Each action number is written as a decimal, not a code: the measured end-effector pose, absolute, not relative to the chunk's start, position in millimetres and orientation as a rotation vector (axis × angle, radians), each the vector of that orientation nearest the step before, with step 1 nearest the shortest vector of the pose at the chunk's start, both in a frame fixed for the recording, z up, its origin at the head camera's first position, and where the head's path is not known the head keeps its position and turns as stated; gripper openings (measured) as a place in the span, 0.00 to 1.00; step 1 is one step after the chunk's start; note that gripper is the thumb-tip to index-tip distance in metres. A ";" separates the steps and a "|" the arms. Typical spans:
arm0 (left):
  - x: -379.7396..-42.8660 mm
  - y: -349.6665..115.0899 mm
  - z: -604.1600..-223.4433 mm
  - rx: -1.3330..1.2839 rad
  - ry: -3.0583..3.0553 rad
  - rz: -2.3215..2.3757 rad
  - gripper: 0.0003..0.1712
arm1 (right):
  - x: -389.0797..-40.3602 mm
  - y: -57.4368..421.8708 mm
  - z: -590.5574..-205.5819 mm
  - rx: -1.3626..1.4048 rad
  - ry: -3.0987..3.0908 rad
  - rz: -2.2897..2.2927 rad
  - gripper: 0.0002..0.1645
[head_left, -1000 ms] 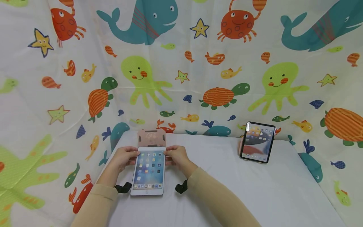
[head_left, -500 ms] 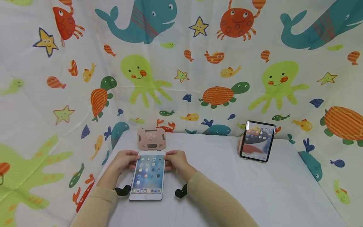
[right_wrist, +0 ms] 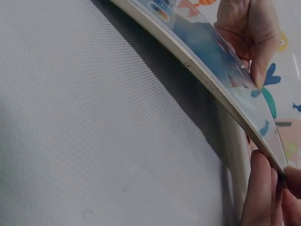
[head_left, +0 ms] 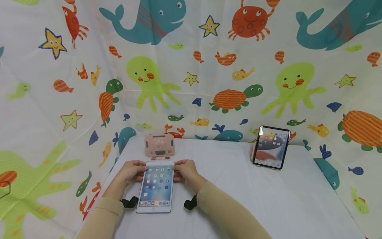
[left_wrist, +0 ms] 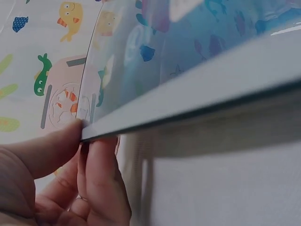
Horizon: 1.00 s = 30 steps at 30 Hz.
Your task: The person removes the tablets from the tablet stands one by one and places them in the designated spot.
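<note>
A white tablet (head_left: pixel 156 186) with its screen lit and app icons showing faces up in the head view. My left hand (head_left: pixel 131 172) pinches its far left corner, thumb above and fingers underneath, as the left wrist view shows with the thumb (left_wrist: pixel 56 143) on the glass edge. At the far right corner my right hand (head_left: pixel 186 172) pinches it the same way; its fingers (right_wrist: pixel 261 193) lie under the edge in the right wrist view. Just beyond the tablet's far edge stands a pink case or stand (head_left: pixel 159 146) with dark slots and a round emblem.
A second tablet (head_left: pixel 271 147) with a black border leans on a pinkish support at the right rear. White cloth (head_left: pixel 226 186) covers the table. A curtain (head_left: pixel 191 109) printed with sea animals hangs behind and to the left.
Both hands have brought the white tablet slightly nearer to me, and more of the pink piece behind it now shows. The second tablet has stayed in place.
</note>
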State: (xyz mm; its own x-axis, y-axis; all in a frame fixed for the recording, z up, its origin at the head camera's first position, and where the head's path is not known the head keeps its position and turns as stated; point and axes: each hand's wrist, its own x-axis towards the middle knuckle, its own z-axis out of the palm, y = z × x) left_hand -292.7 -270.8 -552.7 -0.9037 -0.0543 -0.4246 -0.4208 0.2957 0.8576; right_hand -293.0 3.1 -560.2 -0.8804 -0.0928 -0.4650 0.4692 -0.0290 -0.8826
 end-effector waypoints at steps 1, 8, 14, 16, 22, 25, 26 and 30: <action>-292.5 -270.9 -553.0 -0.430 2.254 1.638 0.24 | -292.9 2.8 -560.3 0.391 1.868 -1.965 0.10; -291.7 -271.0 -555.5 -0.426 2.243 1.636 0.24 | -291.8 2.3 -560.1 0.386 1.904 -1.950 0.10; -290.9 -269.2 -554.7 -0.434 2.249 1.638 0.24 | -292.5 2.9 -562.6 0.370 1.920 -1.958 0.10; -290.6 -268.6 -554.0 -0.438 2.249 1.641 0.25 | -292.6 3.4 -563.4 0.362 1.920 -1.959 0.10; -291.0 -269.2 -554.7 -0.448 2.236 1.656 0.25 | -292.5 5.0 -565.1 0.350 1.911 -1.955 0.09; -291.5 -270.2 -556.0 -0.442 2.235 1.660 0.25 | -292.0 5.6 -564.8 0.338 1.925 -1.952 0.09; -291.6 -270.6 -556.4 -0.444 2.234 1.661 0.25 | -291.8 5.6 -564.6 0.331 1.929 -1.951 0.10; -291.4 -271.4 -557.3 -0.457 2.230 1.656 0.25 | -291.0 5.6 -565.0 0.295 1.943 -1.936 0.10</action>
State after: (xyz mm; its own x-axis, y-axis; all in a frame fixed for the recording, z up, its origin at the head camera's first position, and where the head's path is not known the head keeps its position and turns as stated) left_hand -291.4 -271.4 -557.3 -0.8960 -0.0616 -0.4399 -0.4389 0.2750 0.8554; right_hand -291.0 5.6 -565.0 -0.9056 -0.1168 -0.4078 0.4074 0.0284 -0.9128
